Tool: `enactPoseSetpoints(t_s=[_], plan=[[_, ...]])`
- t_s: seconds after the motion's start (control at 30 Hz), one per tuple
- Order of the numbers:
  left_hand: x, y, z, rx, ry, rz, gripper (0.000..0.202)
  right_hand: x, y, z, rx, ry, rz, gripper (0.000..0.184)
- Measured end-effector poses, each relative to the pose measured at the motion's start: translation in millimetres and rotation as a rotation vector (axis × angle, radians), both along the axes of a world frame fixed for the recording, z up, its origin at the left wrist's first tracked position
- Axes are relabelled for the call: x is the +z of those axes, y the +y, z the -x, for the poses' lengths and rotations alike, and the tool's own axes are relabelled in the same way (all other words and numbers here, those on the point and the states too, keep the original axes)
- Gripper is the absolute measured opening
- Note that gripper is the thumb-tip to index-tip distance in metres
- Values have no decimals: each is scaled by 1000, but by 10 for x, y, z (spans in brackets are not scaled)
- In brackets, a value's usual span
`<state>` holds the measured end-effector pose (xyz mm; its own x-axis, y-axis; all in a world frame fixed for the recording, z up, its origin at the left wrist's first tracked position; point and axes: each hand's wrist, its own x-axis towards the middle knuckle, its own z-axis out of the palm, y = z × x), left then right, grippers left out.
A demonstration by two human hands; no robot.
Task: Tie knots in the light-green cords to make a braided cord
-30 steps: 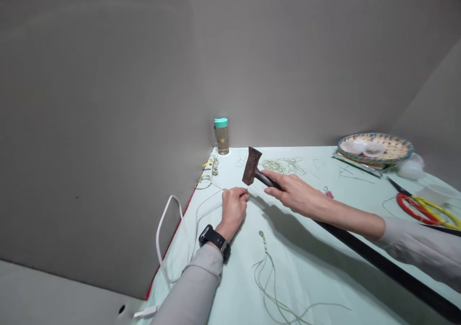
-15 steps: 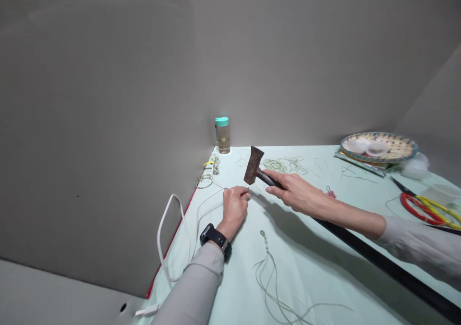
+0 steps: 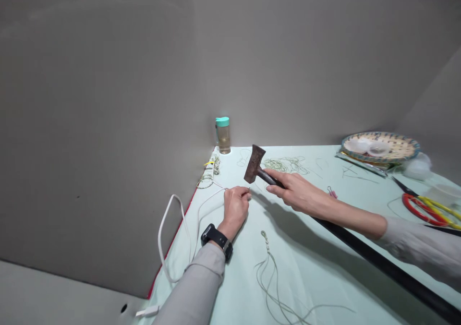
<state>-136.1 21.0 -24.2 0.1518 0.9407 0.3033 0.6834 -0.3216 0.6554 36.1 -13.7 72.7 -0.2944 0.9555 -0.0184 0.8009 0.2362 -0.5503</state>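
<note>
From your left hand (image 3: 236, 204), the hammer (image 3: 254, 164) blocked one o'clock and the cable (image 3: 159, 241) eight; the knotted cord (image 3: 264, 236) lay at five. Bare cloth (image 3: 231, 170) gave you a lane toward twelve, ending at the bottle (image 3: 224, 137).

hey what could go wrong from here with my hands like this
Your right hand holds a hammer close to your left hand, which pinches something too small to make out; a slip might bruise it. The white cable runs beside your left sleeve and could snag if that arm shifts.
</note>
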Motion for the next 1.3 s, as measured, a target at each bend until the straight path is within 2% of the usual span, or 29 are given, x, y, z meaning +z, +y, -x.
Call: enactPoseSetpoints(t_s=[0.17,0.47,0.63,0.77,0.9,1.1,1.3], plan=[[14,-8,-6,12,-15,8,17,-96,-12,-27,48,9,19,24],[17,-2,17,16,-103,45,18,44,-28,-23,-20,27,11,32],[38,-12,26,15,-189,86,19,21,-105,-98,-75,59,66,39],[29,-14,44,22,-307,140,18,-94,-207,-233,-144,124,147,50],[32,-27,50,-2,-478,230,20,-297,-292,-383,-224,257,230,57],[178,-168,-31,-183,-734,333,19,-511,-465,-549,-305,502,398,60],[325,-346,-158,-349,-854,426,16,-631,-577,-657,-389,706,498,67]])
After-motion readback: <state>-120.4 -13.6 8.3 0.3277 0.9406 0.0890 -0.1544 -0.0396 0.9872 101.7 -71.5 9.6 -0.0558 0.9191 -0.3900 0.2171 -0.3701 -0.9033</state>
